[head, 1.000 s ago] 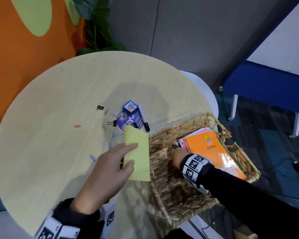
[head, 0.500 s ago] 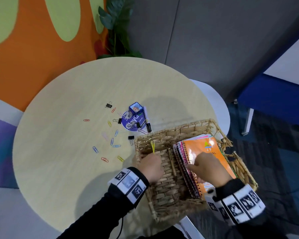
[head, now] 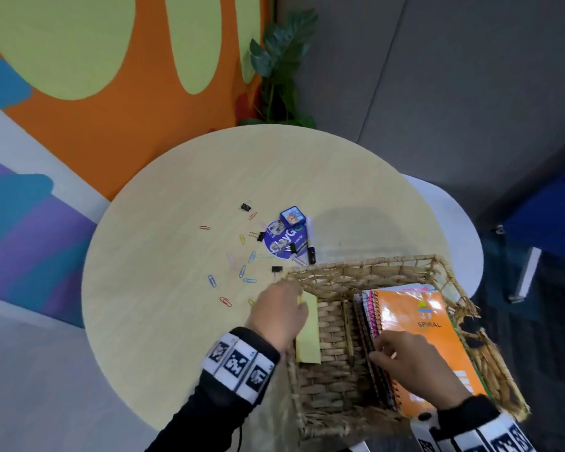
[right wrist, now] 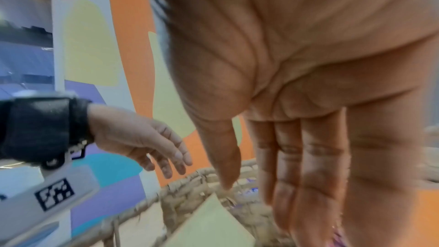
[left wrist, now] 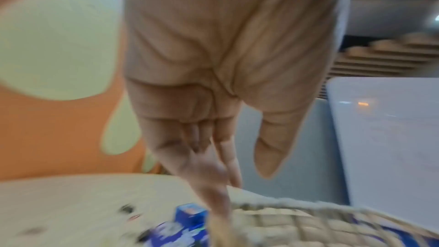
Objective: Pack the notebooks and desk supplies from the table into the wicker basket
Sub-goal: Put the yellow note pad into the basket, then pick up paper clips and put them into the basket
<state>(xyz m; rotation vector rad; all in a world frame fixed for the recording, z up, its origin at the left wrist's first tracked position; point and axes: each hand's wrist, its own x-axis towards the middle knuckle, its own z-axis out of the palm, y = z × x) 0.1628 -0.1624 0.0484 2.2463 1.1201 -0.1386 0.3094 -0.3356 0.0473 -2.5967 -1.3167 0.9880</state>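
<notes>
Basket (head: 366, 272): wicker, at the near right edge of the tabletop (head: 177, 321), partly overhanging it. All places below are given from the basket.

Inside, right half: notebooks (head: 418, 321), spiral-bound, orange one on top, stack leaning. Right hand (head: 415, 367) rests on the near end of the stack; fingers straight in the wrist view, grip slack, nothing enclosed.

Inside, left wall: yellow pad (head: 309, 331), lying against the wicker. A pencil (head: 348, 327) lies on the floor between pad and notebooks.

Left rim: left hand (head: 281, 314) above it, over the pad's edge; fingers extended and loose, grip open, holding nothing.

Outside, beyond the far-left corner: blue box (head: 292, 216), round sticker (head: 284, 238), marker (head: 310, 246), binder clips (head: 277, 269), paper clips (head: 242, 272) scattered further left. All still to be packed.

Risks, judged:
- Overhang: a downward press by the right hand on the notebooks may tip the basket off the tabletop
- Paper clips: thin, flat, hard to pinch; a sweep may send some off the edge or through gaps in the weave
- Marker: may roll if nudged while reaching for the box
- Pad: propped on the wall, may slide flat and cover the pencil, or be knocked out by the left hand in passing
</notes>
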